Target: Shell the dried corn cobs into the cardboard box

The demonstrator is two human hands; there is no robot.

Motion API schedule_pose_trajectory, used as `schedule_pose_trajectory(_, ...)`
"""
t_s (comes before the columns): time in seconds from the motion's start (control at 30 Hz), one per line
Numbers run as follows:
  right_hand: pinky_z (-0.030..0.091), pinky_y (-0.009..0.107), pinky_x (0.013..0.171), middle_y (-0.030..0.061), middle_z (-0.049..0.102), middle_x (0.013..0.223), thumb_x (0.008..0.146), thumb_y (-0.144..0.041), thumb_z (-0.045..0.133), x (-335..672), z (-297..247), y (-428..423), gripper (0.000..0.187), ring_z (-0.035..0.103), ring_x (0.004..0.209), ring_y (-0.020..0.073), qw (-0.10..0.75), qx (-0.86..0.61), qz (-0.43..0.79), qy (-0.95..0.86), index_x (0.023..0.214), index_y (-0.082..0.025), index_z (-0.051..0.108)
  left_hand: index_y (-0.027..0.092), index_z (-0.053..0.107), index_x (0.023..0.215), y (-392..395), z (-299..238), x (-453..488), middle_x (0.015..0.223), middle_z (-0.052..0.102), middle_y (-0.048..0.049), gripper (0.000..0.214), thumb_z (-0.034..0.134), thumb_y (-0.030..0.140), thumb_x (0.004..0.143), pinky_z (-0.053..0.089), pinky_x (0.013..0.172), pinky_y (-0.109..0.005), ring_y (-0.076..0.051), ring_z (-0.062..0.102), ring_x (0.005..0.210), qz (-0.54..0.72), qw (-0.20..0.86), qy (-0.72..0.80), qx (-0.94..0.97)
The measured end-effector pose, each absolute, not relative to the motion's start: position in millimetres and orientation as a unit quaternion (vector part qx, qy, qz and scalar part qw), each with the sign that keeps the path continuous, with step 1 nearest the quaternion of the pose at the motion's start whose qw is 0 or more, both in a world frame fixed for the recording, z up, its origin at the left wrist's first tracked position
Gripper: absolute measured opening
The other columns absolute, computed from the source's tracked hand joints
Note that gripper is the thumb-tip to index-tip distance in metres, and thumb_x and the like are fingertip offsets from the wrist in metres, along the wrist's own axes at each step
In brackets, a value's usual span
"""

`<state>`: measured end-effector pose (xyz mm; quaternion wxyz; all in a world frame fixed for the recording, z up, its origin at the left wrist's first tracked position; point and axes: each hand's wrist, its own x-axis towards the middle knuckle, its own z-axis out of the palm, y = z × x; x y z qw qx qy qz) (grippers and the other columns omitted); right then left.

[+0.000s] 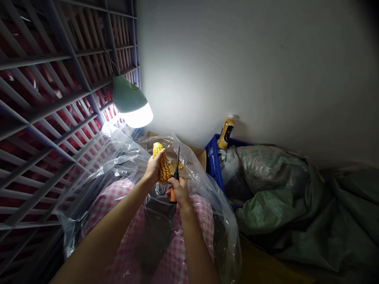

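Observation:
My left hand [153, 167] is closed around a yellow corn cob [164, 167], which tilts with its top toward the upper left. Dark gaps run between the rows of kernels. In my right hand [180, 191] is a screwdriver [173, 192] with an orange and black handle, its dark shaft pointing up beside the cob. My right fingers are close to the cob's lower end; whether they touch it I cannot tell. Beneath both hands a clear plastic bag [195, 165] spreads over my lap and a cardboard box [201, 156]. Loose corn kernels [177, 164] lie inside the bag.
A lit green lamp [130, 96] hangs from the plastic crate wall [79, 94] at left. On the right, a blue crate [213, 161] holds a yellow bottle [226, 132] and bags. Green sacking [284, 213] fills the right side, below a pale wall [251, 67].

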<state>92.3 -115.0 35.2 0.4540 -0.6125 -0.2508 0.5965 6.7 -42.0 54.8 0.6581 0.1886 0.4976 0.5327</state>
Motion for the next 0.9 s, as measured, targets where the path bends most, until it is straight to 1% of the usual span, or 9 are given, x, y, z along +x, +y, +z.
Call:
schedule_pose_trajectory(0.17,0.033,0.017,0.031,-0.0060,0.054,0.052,0.062,-0.028,0.052,95,37,-117,0.026,0.041,0.030,0.0061,0.492,-0.578,0.618,-0.204,0.085,-0.017,0.049,0.016,0.050,0.082,-39,54,2,0.058,0.053,0.0001,0.034,0.058,0.047,0.070,0.047,0.044,-0.025,-0.013,0.054,0.046,0.516,0.691,0.487,0.138)
schedule_pose_trajectory(0.27,0.034,0.019,0.030,-0.0054,0.055,0.057,0.063,-0.034,0.056,93,42,-118,0.025,0.042,0.030,0.0057,0.490,-0.577,0.621,-0.202,0.080,-0.017,0.050,0.016,0.050,0.084,-40,53,2,0.059,0.053,0.0009,0.034,0.063,0.043,0.067,0.045,0.044,-0.024,-0.012,0.053,0.045,0.545,0.669,0.477,0.167)
schedule_pose_trajectory(0.33,0.035,0.019,0.030,-0.0061,0.052,0.055,0.064,-0.037,0.058,92,44,-119,0.026,0.042,0.030,0.0063,0.488,-0.582,0.615,-0.211,0.077,-0.018,0.049,0.016,0.049,0.085,-41,53,3,0.060,0.052,0.0016,0.036,0.066,0.041,0.065,0.044,0.044,-0.023,-0.012,0.053,0.046,0.562,0.647,0.480,0.191)
schedule_pose_trajectory(0.5,0.036,0.018,0.031,-0.0088,0.043,0.043,0.065,-0.035,0.057,90,43,-118,0.022,0.044,0.031,0.0083,0.471,-0.593,0.612,-0.226,0.073,-0.019,0.046,0.017,0.047,0.087,-43,53,7,0.061,0.051,0.0024,0.040,0.067,0.042,0.064,0.045,0.043,-0.024,-0.013,0.055,0.049,0.567,0.628,0.481,0.229)
schedule_pose_trajectory(0.7,0.032,0.019,0.031,-0.0079,0.045,0.042,0.062,-0.028,0.053,89,35,-114,0.014,0.041,0.029,0.0086,0.463,-0.607,0.610,-0.210,0.072,-0.019,0.046,0.016,0.047,0.086,-45,52,10,0.062,0.052,0.0020,0.042,0.069,0.042,0.062,0.044,0.044,-0.021,-0.011,0.054,0.049,0.553,0.624,0.489,0.257)
schedule_pose_trajectory(0.8,0.032,0.019,0.032,-0.0086,0.044,0.042,0.062,-0.026,0.052,88,34,-116,0.014,0.042,0.030,0.0090,0.476,-0.609,0.603,-0.197,0.073,-0.019,0.046,0.015,0.047,0.083,-43,52,9,0.059,0.050,0.0019,0.039,0.064,0.046,0.066,0.045,0.044,-0.023,-0.012,0.053,0.047,0.535,0.658,0.489,0.205)
schedule_pose_trajectory(0.9,0.033,0.020,0.033,-0.0080,0.044,0.042,0.063,-0.025,0.049,88,36,-119,0.011,0.045,0.033,0.0101,0.479,-0.601,0.609,-0.196,0.071,-0.019,0.045,0.016,0.047,0.082,-41,53,8,0.057,0.049,0.0025,0.035,0.063,0.043,0.068,0.045,0.043,-0.025,-0.013,0.054,0.046,0.544,0.655,0.489,0.190)
